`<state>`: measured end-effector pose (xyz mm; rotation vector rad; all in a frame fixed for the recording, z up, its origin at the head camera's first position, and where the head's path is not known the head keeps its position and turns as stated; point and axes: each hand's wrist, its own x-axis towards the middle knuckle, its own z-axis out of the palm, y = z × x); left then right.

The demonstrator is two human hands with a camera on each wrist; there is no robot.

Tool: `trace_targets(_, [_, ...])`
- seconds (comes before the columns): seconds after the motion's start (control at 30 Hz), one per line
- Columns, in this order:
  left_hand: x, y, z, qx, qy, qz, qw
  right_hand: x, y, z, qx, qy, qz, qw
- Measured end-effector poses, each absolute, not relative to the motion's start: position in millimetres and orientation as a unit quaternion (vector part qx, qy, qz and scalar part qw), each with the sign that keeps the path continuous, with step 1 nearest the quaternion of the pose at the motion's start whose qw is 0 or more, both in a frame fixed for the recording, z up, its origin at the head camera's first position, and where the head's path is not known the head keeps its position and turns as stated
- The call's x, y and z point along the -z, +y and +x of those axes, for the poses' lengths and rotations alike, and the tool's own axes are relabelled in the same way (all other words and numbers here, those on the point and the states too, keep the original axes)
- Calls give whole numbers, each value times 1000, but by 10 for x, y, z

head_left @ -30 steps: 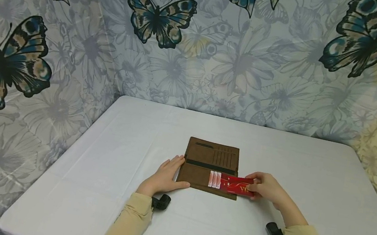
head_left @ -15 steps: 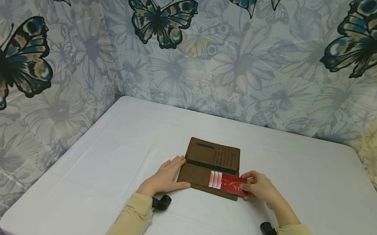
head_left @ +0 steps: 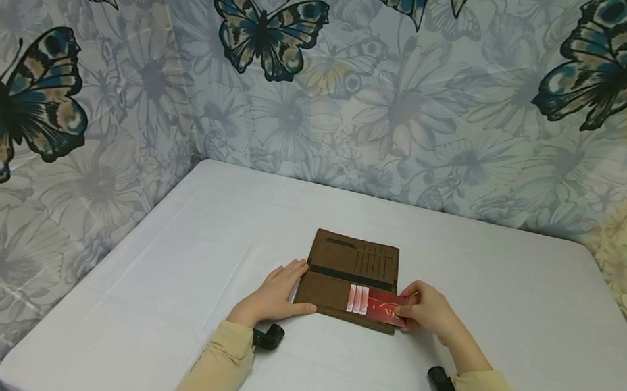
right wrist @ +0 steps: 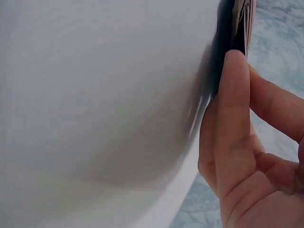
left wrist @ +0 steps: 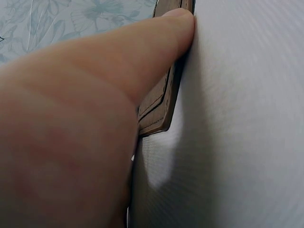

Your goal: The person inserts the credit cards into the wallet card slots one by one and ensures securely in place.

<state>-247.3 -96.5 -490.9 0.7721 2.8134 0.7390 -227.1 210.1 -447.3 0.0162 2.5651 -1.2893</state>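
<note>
A brown bifold wallet (head_left: 318, 290) lies spread flat on the white table, its slotted half (head_left: 336, 258) farther off. On its near half sits a red card with pale lettering (head_left: 381, 306), whose left end meets three white-and-pink strips (head_left: 358, 300). My right hand (head_left: 432, 311) pinches the card's right end between thumb and fingers, at the wallet's right edge. In the right wrist view, thin layered edges (right wrist: 247, 23) show above the fingertips. My left hand (head_left: 275, 295) rests at the wallet's left side, fingers straight, thumb touching its near edge.
The white table (head_left: 210, 227) reaches back to a wall hung with butterfly-patterned cloth (head_left: 401, 107). Black cameras sit at the left wrist (head_left: 269, 337) and right wrist (head_left: 441, 382).
My right hand has moved a little left with the red card, so less of it sticks out past the wallet. The white strips and my left hand have stayed in place.
</note>
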Motion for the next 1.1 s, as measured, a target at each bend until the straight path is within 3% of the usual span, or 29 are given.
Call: trace_targets(1.1, [4904,-957,-2466,-248,932,255,63,4412,1922,-2277,375,923,28,85])
